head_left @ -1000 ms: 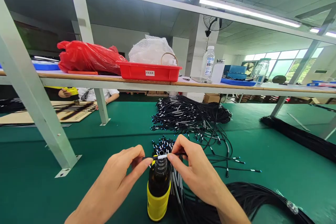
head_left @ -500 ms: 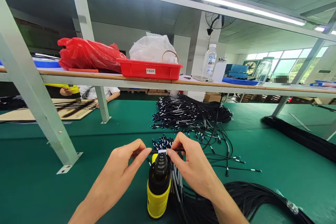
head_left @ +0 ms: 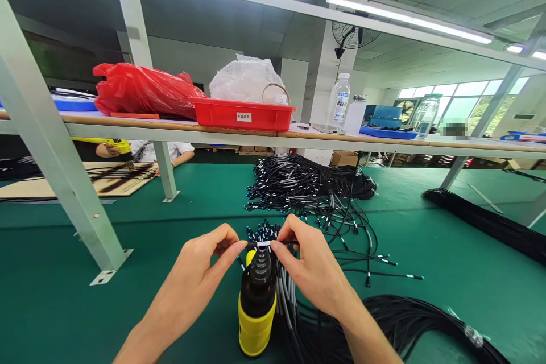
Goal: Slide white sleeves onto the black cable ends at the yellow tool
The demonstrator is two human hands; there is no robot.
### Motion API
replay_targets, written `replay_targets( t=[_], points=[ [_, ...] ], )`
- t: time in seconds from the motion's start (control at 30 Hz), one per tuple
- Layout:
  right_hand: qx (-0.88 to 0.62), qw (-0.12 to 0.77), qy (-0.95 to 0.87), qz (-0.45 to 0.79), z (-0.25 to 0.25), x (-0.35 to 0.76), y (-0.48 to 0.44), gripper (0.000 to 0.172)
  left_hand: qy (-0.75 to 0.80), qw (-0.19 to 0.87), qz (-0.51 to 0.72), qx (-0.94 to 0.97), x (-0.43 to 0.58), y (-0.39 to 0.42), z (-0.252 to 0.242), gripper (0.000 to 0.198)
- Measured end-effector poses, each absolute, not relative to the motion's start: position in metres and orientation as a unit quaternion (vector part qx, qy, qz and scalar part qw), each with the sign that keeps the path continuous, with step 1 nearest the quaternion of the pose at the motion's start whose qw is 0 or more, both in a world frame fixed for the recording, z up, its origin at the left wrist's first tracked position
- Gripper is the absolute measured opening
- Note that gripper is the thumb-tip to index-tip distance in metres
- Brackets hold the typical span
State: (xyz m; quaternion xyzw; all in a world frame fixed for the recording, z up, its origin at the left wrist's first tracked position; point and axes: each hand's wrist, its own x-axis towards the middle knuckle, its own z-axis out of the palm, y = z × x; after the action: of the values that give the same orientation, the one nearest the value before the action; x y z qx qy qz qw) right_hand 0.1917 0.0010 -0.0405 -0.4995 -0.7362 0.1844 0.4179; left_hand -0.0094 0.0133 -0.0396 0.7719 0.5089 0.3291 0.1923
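- Left hand (head_left: 203, 268): grip closed, thumb and forefinger pinching one side of a thin black cable (head_left: 252, 245); the wrist enters from the lower edge of the view.
- Right hand (head_left: 310, 261): grip likewise closed on the same cable, at the other end of its white sleeve (head_left: 264, 244); more cable shows past the fingertips.
- Black cable: stretched level between the two hands, its sleeve in line with the upper end of a nozzle (head_left: 261, 268); whether they touch cannot be told.
- Yellow-and-black heat gun (head_left: 256, 324): upright, nozzle pointing up, between the forearms; it stands over the green desk (head_left: 205, 207).
- Cables beyond the hands: a large heap (head_left: 298, 182) with white bands and blue tips; several loose strands trail to its right.
- Cables nearer the viewer: a thick black bundle (head_left: 409, 313) curving behind the right forearm; another bundle (head_left: 490, 224) lies at far right.
- Shelf (head_left: 251, 137) above: a labelled red tray (head_left: 226, 116), holding clear plastic wrap (head_left: 245, 82); a red bag (head_left: 145, 91) lies beside it.
- Far left: a co-worker's hand (head_left: 108, 150) holds a yellow tool (head_left: 123, 145) above a scorched board (head_left: 96, 170).
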Motion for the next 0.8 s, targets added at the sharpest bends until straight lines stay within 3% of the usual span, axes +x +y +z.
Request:
replay_targets(
  t=[0.8],
  points=[
    [-0.495,0.411,-0.743,0.186,-0.0413,0.1989,0.0019,0.008,0.512,0.197,0.353,0.758,-0.0084,0.0132,-0.0388,0.033]
  ],
)
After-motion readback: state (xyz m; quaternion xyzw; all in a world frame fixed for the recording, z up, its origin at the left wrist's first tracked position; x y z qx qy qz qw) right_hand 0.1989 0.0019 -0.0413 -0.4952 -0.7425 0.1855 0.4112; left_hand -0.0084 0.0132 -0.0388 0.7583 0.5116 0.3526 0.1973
